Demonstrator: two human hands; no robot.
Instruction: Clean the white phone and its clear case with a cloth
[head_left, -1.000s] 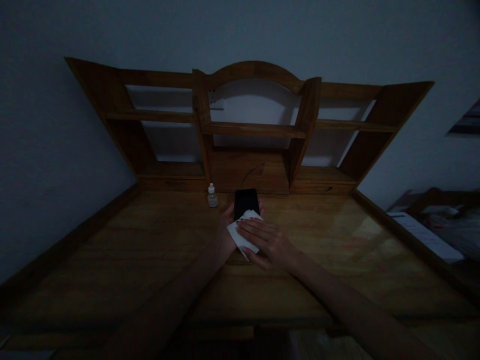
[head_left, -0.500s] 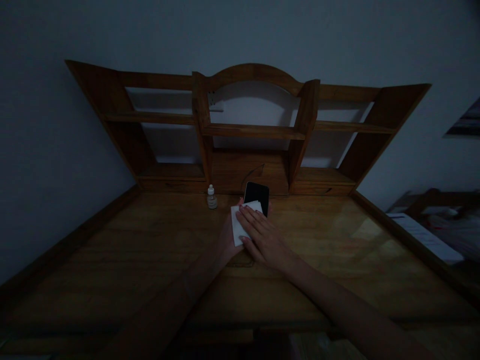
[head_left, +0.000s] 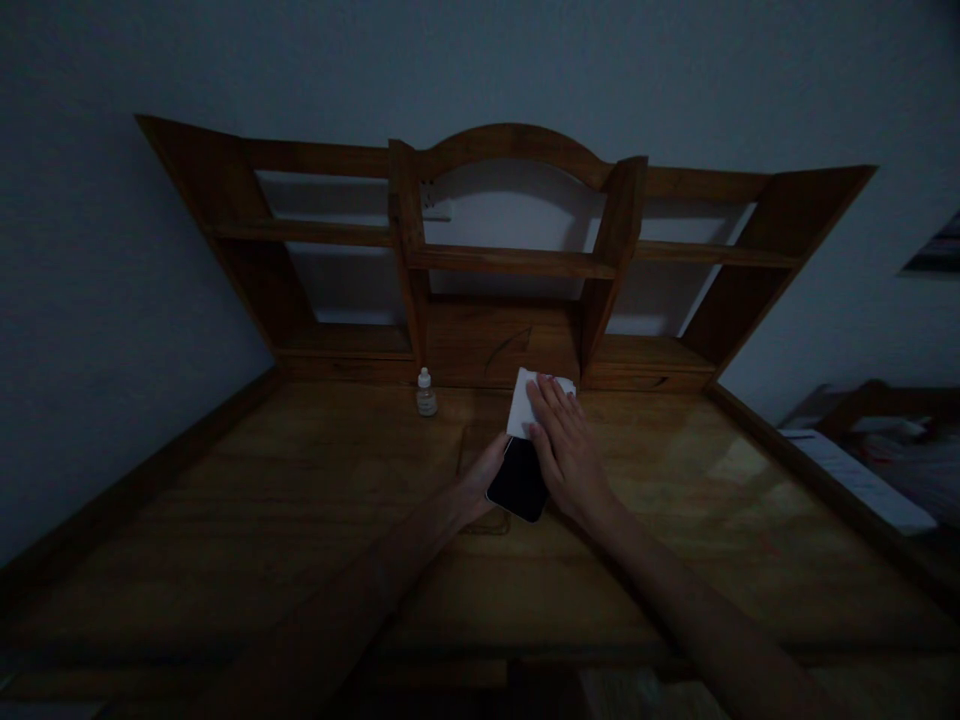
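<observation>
My left hand (head_left: 482, 482) is closed round the left edge of a smartphone (head_left: 519, 484) with a dark screen, tilted above the desk. My right hand (head_left: 568, 445) presses a folded white wipe (head_left: 524, 407) against the far end of the phone, its fingers lying together over it. The wipe hides that end of the screen. Beneath the phone, on the desk, the thin outline of a rounded, see-through object (head_left: 486, 528) shows; its kind is hard to make out.
A small clear dropper bottle with a white cap (head_left: 426, 394) stands on the wooden desk (head_left: 300, 480), left of my hands. Behind rises a wooden shelf unit (head_left: 510, 262) against the wall. A white sheet or board (head_left: 855, 478) lies beyond the desk's right edge.
My right hand and the wipe have slid from the near left part of the phone to its far end. The phone has come closer, uncovering its near end.
</observation>
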